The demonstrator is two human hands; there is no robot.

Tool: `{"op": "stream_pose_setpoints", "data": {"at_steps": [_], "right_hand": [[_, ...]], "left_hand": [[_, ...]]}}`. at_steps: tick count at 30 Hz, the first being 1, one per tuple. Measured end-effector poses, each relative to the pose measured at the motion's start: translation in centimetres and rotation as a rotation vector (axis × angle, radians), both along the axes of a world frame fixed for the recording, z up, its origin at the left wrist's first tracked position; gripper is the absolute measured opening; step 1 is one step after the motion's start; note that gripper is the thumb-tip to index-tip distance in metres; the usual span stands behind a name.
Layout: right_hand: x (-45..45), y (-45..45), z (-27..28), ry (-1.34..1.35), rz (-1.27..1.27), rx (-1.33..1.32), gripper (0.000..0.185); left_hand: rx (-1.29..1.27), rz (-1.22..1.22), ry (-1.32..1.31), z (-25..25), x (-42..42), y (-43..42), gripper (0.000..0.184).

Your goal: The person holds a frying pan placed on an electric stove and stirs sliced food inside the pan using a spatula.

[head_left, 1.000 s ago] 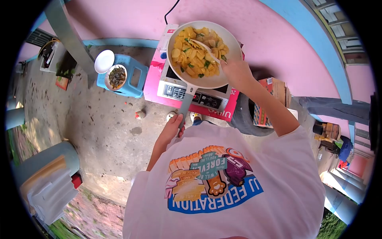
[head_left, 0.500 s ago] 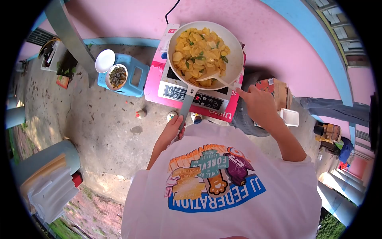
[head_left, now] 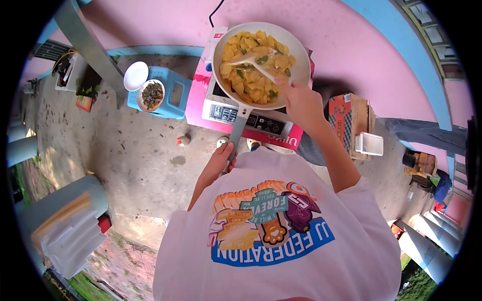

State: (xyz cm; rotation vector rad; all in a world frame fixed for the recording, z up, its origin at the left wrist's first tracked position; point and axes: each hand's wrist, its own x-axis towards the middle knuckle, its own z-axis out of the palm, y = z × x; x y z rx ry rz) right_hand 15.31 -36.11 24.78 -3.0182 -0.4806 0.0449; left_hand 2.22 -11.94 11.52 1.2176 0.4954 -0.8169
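Head view: the right hand is closed around the handle end of a pale spatula, fingers curled in, at the right edge of a white frying pan; whether the hand touches the rim I cannot tell. From that grip the spatula slants away to the left, its head resting among yellow slices mixed with bits of green, so the food lies just beyond the hand and to its left.

The left hand is wrapped around the lower end of the pan's grey handle, close to the person's white shirt; the pan itself lies ahead of this hand and slightly right.

Under the pan is a cooker with a dark control panel, set on a pink box. To the left, a blue stool bears a bowl of dark food, with a white round lid or plate just beside it. On the right, past the forearm, stand a cardboard box and a white container. Beyond the pan rises a pink wall.
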Motion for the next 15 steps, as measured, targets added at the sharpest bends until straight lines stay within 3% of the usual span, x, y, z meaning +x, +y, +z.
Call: {"op": "stream_pose_setpoints", "data": {"at_steps": [2,8,11,15], "right_hand": [[-0.2,-0.2,-1.0,0.166,0.102,-0.084,0.048],[-2.0,-4.7,2.6,0.196,0.121,-0.401,0.049],[-1.7,-6.0,5.1,0.047,0.097,-0.359,0.041],[-3.2,-4.1,6.3,0.123,0.018,-0.220,0.042]], "left_hand": [[-0.001,-0.004,0.002,-0.1,-0.1,0.1,0.035],[-0.023,-0.001,0.039,0.2,0.0,0.1,0.035],[-0.016,-0.018,0.024,-0.1,0.1,0.2,0.036],[0.000,-0.015,0.021,-0.3,-0.1,0.2,0.036]]}}
